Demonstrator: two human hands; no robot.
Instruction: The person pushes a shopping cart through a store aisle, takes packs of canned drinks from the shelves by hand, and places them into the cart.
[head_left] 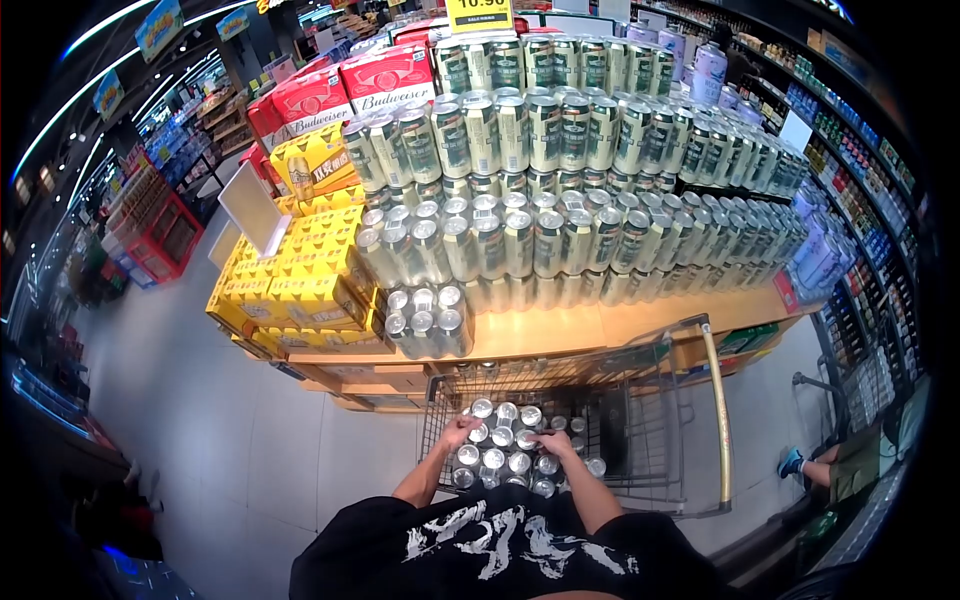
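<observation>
A plastic-wrapped pack of beer cans [503,413] is between my hands, over the basket of a wire shopping cart [650,455]. My left hand [460,432] grips its left side with curled fingers. On the opposite side, my right hand [553,443] has its fingers bent against the pack's edge. Silver can tops face up toward me. More cans [492,459] lie in the cart directly below and nearer to my body. How far the pack is above them, I cannot tell.
Behind the cart, a wooden display stand [540,332] carries stacked beer cans [575,240]. A single wrapped pack [425,325] sits at its front edge beside yellow cartons [300,262]. The cart's handle [718,415] is on the right. A person's leg [815,470] shows at far right.
</observation>
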